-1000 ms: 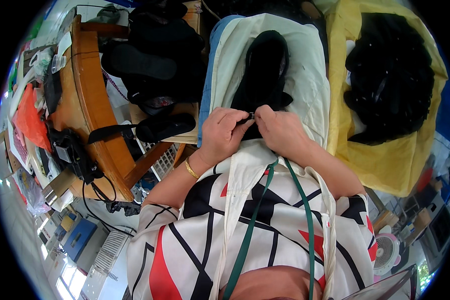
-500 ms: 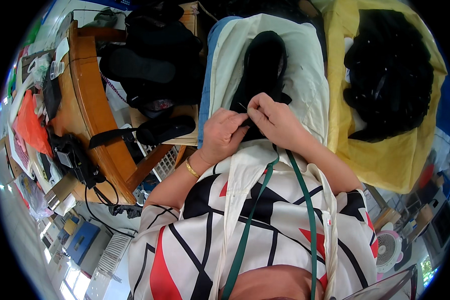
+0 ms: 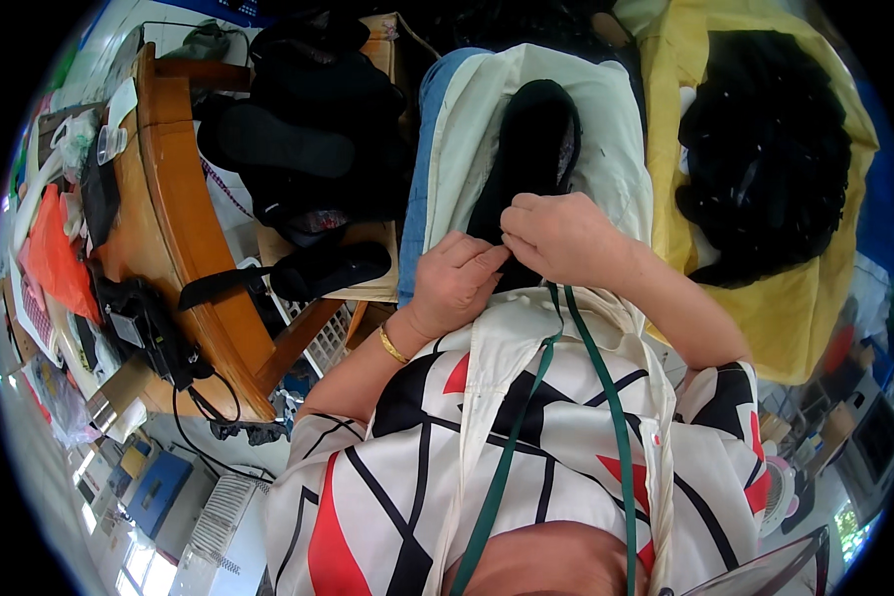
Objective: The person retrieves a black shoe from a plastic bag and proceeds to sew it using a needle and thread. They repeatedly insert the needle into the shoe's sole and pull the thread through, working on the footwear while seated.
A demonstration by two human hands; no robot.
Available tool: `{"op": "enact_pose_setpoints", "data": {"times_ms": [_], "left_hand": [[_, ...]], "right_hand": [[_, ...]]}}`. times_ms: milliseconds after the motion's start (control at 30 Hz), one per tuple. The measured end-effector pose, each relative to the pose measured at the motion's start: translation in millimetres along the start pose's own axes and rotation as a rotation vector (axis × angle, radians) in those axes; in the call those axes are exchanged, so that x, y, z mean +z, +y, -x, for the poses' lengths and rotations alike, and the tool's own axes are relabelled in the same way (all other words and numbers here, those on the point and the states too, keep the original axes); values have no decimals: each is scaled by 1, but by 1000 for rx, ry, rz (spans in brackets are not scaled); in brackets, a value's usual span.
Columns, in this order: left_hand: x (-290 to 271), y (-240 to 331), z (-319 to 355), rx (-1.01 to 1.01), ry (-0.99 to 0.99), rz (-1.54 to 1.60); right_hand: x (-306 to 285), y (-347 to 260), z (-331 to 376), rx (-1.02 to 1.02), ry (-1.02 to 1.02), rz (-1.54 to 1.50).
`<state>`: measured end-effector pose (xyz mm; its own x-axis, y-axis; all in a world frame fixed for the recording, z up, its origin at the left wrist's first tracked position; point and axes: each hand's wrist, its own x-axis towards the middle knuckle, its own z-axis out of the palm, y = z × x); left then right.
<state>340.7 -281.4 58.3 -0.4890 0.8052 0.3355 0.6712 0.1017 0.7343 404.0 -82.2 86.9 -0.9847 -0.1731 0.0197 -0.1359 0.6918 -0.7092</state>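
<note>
A black cloth shoe (image 3: 536, 124) lies lengthwise over my lap, its toe pointing away and its near end under my hands. My left hand (image 3: 455, 283) is closed in a pinch at the near part of the shoe, a gold bracelet on its wrist. Touching it from the right, my right hand (image 3: 566, 238) has its fingertips pressed together over the same spot. What sits between those right fingertips is too small to make out. Beneath the shoe is a white cloth (image 3: 606, 129) spread across my legs.
To the right, a yellow bag (image 3: 765, 328) holds a heap of black pieces (image 3: 765, 149). On the left stand a wooden table (image 3: 169, 199) and a pile of black shoes (image 3: 288, 139). Another black shoe (image 3: 338, 268) rests on a cardboard box (image 3: 382, 233) near my left arm.
My right hand has turned so its back shows more, and its fingertips have come down against my left hand. A thin pale sliver seen by the fingers earlier is out of sight now.
</note>
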Motion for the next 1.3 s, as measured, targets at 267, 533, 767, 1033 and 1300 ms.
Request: {"op": "enact_pose_setpoints", "data": {"times_ms": [267, 533, 767, 1033, 1300], "left_hand": [[2, -11, 5, -18, -53, 36], [15, -10, 6, -28, -80, 100], [2, -3, -2, -223, -110, 176], [-9, 6, -11, -313, -193, 244], [-8, 5, -9, -431, -187, 374]], "right_hand": [[15, -1, -10, -114, 159, 4], [2, -16, -29, -96, 284, -92], [-35, -7, -32, 671, -106, -1054], [-131, 12, -23, 24, 828, -1510], [-75, 33, 27, 152, 687, -1100]]}}
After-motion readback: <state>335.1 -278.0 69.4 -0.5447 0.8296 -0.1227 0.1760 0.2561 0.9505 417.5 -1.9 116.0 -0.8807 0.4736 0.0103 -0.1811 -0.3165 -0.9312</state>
